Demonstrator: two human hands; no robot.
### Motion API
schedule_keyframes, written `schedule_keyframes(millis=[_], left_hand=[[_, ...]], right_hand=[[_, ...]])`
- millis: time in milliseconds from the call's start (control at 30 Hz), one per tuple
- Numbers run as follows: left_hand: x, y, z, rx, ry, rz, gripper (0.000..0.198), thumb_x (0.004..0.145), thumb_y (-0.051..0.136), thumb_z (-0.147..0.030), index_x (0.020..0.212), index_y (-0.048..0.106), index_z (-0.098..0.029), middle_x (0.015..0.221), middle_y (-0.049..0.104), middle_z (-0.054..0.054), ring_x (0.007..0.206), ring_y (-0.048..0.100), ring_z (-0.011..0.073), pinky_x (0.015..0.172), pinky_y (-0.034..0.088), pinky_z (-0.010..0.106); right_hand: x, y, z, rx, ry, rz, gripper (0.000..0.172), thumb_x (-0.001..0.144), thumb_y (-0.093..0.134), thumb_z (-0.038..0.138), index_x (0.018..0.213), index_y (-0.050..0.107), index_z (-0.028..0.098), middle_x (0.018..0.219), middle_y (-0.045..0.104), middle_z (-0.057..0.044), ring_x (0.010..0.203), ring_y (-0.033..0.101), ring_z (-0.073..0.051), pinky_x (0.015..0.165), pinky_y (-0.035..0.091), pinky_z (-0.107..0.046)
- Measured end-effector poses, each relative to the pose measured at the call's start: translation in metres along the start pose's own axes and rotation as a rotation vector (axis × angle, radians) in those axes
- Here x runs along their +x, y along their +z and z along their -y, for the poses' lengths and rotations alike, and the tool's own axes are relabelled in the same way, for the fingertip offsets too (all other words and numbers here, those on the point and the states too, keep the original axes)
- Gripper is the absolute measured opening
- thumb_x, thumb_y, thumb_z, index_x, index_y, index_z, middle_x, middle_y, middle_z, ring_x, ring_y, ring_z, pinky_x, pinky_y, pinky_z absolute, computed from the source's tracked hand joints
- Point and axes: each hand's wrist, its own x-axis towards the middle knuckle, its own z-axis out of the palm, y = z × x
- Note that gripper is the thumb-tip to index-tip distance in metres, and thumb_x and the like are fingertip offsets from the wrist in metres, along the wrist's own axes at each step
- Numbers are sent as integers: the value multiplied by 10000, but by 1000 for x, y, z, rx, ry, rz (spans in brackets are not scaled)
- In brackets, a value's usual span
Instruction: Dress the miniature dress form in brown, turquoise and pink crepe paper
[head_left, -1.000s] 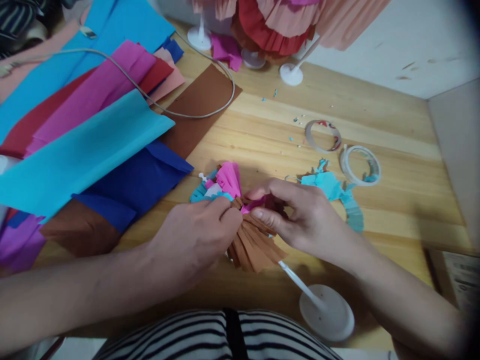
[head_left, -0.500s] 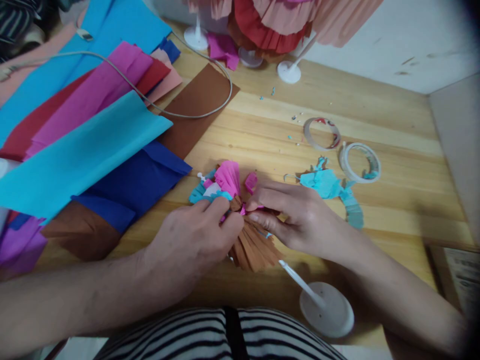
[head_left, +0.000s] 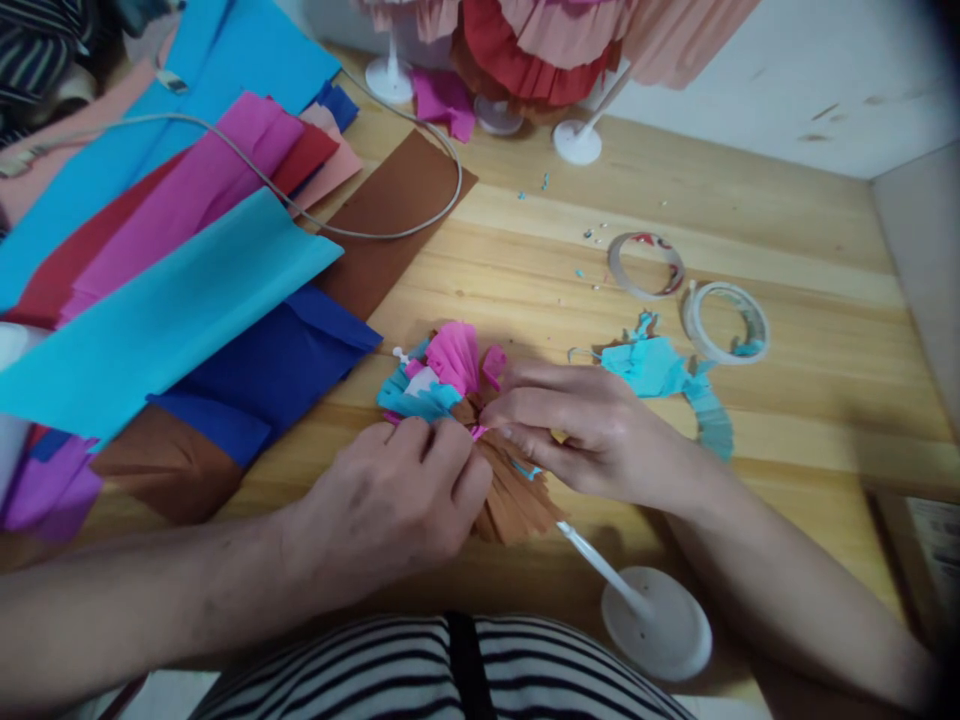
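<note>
A small doll figure dressed in crepe paper lies on its side on the table, with a pleated brown skirt [head_left: 517, 500] and a pink and turquoise paper upper part [head_left: 455, 357]. Its white stand [head_left: 656, 622] sticks out below the skirt toward the lower right. My left hand [head_left: 409, 490] is closed, its fingers pinching the figure near the waist. From the other side, my right hand [head_left: 585, 425] pinches a bit of pink paper at the same waist. The fingertips of both hands nearly meet there and partly hide what they grip.
Crepe paper sheets [head_left: 172, 310] in several colours pile up at left, crossed by a grey cable [head_left: 375, 236]. Two tape rolls [head_left: 726, 322] and torn turquoise paper [head_left: 645, 367] lie at right. At the back, paper-dressed figures stand on white bases [head_left: 577, 143].
My left hand has shifted slightly down and rolled over at the waist. My right fingertips have moved a little left, still pinching there. The figure has stayed nearly in place.
</note>
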Motion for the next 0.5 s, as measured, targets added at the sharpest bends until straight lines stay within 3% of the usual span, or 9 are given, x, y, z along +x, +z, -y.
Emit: schedule_keyframes(millis=[500], left_hand=[[-2, -8, -2, 37, 11, 58, 157, 821, 458, -65, 735, 541, -167, 598, 517, 7, 478, 514, 176, 433, 342, 297]], right_hand=[[0, -2, -5, -27, 37, -22, 211, 939, 463, 93, 799, 603, 166, 732, 578, -28, 630, 504, -110, 570, 394, -222]])
